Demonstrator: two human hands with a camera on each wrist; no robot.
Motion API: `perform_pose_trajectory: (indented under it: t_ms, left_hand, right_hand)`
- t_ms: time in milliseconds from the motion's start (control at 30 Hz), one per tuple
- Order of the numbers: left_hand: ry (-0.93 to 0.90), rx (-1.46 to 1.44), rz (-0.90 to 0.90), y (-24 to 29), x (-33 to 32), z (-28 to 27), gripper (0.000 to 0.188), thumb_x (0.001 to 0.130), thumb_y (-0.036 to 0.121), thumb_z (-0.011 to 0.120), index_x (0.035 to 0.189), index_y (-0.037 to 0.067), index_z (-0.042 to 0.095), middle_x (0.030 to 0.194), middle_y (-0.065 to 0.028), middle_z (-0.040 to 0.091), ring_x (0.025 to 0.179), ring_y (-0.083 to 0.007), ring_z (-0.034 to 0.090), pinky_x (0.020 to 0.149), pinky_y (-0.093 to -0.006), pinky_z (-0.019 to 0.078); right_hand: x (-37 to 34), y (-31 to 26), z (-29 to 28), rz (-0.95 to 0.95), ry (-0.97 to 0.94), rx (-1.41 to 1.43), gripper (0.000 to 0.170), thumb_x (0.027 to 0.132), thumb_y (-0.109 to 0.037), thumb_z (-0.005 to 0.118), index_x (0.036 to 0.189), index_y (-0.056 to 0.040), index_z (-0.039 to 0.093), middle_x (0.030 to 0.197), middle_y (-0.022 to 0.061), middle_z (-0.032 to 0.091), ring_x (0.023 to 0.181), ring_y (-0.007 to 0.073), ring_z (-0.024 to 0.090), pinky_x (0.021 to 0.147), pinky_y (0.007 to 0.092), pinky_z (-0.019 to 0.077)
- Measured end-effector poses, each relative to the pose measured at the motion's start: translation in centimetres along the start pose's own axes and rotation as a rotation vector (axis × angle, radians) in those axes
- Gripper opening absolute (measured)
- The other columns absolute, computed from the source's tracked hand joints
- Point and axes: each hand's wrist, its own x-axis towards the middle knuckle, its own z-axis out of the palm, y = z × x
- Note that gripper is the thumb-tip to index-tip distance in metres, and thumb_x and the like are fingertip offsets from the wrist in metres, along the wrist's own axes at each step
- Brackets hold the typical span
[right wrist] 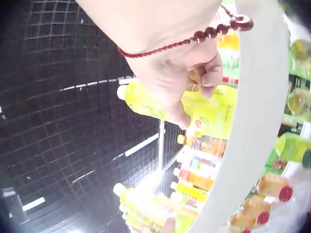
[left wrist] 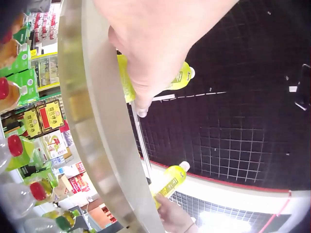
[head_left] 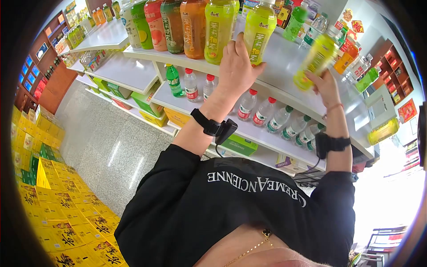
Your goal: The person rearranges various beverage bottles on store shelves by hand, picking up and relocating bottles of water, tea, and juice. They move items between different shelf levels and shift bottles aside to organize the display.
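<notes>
My left hand [head_left: 240, 66] is at the shelf front, fingers and thumb around the lower part of a yellow-green bottle [head_left: 260, 33] that has a white cap. Close beside it stands a matching bottle [head_left: 219, 33]. My right hand [head_left: 327, 86] grips another yellow-green bottle [head_left: 318, 58], tilted and blurred, over the shelf top. In the right wrist view the fingers of this hand [right wrist: 180, 82] lie across the bottle [right wrist: 214, 109], partly covering its label. The left wrist view has my left hand [left wrist: 150, 43] in front of a yellow-green bottle [left wrist: 182, 77].
Green, pink, brown and orange bottles [head_left: 194, 29] line the shelf [head_left: 284, 73] to the left. Clear water bottles [head_left: 247, 106] stand on the shelf below. More bottles [head_left: 349, 55] are at the right, one yellow-green bottle [head_left: 383, 131] near the far end. Yellow cartons [head_left: 66, 222] are stacked at lower left.
</notes>
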Motion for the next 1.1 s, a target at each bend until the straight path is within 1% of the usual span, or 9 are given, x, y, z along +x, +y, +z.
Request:
perform_pose_trajectory:
  t_ms: [233,467,567,633,700,800,900,1033,1100]
  left_hand:
    - [0.028,0.1,0.071,-1.7,-0.1,-0.3,0.098,0.06,0.027,0.084,0.133,-0.011,0.03,0.103,-0.0211,0.05,0.086,-0.0337,0.051,0.073,-0.0398,0.0459]
    - [0.026,0.241,0.1,-2.3,-0.1,-1.9,0.091,0.061,0.032,0.083,0.13,-0.008,0.04,0.108,-0.0161,0.046,0.088,-0.0311,0.048,0.077,-0.0385,0.0433]
    - [0.006,0.247,0.096,-2.3,-0.2,-2.2,0.09,0.061,0.032,0.082,0.13,-0.007,0.041,0.108,-0.0157,0.045,0.088,-0.0312,0.048,0.078,-0.0386,0.0426]
    - [0.0,0.243,0.102,-2.3,-0.1,-2.1,0.09,0.061,0.032,0.082,0.13,-0.008,0.041,0.107,-0.0157,0.045,0.089,-0.0314,0.048,0.079,-0.0388,0.0422]
    - [-0.056,0.173,0.064,-2.4,-0.1,-2.0,0.089,0.065,0.03,0.081,0.133,-0.008,0.036,0.111,-0.0182,0.044,0.1,-0.0348,0.046,0.089,-0.0435,0.0403]
    - [-0.07,0.148,0.042,-2.4,-0.1,-1.8,0.09,0.066,0.03,0.081,0.134,-0.007,0.035,0.112,-0.0186,0.044,0.102,-0.0359,0.046,0.092,-0.0447,0.0388]
    - [-0.061,0.134,0.045,-2.5,-0.2,-1.7,0.089,0.068,0.03,0.08,0.134,-0.008,0.034,0.113,-0.0191,0.044,0.103,-0.0366,0.046,0.094,-0.0458,0.0376]
    - [-0.059,0.143,0.062,-2.7,-0.4,-1.6,0.088,0.07,0.031,0.079,0.135,-0.008,0.034,0.114,-0.0196,0.044,0.104,-0.0369,0.045,0.094,-0.0465,0.037]
    - [-0.053,0.147,0.071,-2.8,-0.7,-1.6,0.088,0.071,0.032,0.079,0.136,-0.008,0.033,0.115,-0.0202,0.044,0.103,-0.0369,0.045,0.093,-0.0466,0.0367]
  right_hand:
    - [3.8,-4.1,9.2,-0.095,0.005,-0.155,0.059,0.071,-0.038,0.079,0.106,0.0025,0.055,0.084,0.0079,0.066,0.055,0.0112,0.058,0.048,0.0251,0.0474]
    - [6.1,-5.4,13.1,-0.205,-0.051,-0.192,0.067,0.069,-0.045,0.077,0.109,0.0037,0.054,0.086,0.0149,0.068,0.061,0.0193,0.066,0.056,0.0302,0.0533]
    - [6.9,-5.1,13.5,-0.251,-0.053,-0.243,0.065,0.069,-0.042,0.077,0.109,0.0035,0.053,0.084,0.0144,0.067,0.062,0.0182,0.066,0.054,0.0293,0.0531]
    - [6.9,-5.7,13.3,-0.151,-0.176,-0.147,0.06,0.071,-0.036,0.076,0.109,0.0039,0.052,0.084,0.0135,0.067,0.062,0.0168,0.065,0.051,0.0275,0.0524]
    - [6.6,-6.4,12.9,-0.139,-0.209,-0.122,0.058,0.072,-0.033,0.075,0.109,0.0041,0.051,0.084,0.0129,0.066,0.061,0.0162,0.065,0.05,0.0269,0.0519]
    - [6.5,-7.0,13.2,-0.132,-0.23,-0.074,0.053,0.074,-0.029,0.074,0.109,0.0043,0.051,0.083,0.0115,0.066,0.059,0.0154,0.064,0.048,0.0265,0.0513]
    - [7.2,-7.4,13.3,-0.119,-0.359,-0.065,0.037,0.084,-0.019,0.065,0.11,0.0013,0.049,0.085,0.0077,0.061,0.061,0.0122,0.06,0.05,0.0248,0.0492]
    - [8.8,-6.5,13.3,-0.146,-0.443,-0.021,0.034,0.085,-0.016,0.062,0.111,0.0008,0.049,0.086,0.0066,0.061,0.065,0.0118,0.06,0.053,0.0248,0.0499]
    - [9.5,-6.1,13.4,-0.254,-0.507,0.001,0.039,0.081,-0.022,0.066,0.107,0.002,0.051,0.086,0.0084,0.062,0.065,0.0142,0.062,0.054,0.0261,0.0518]
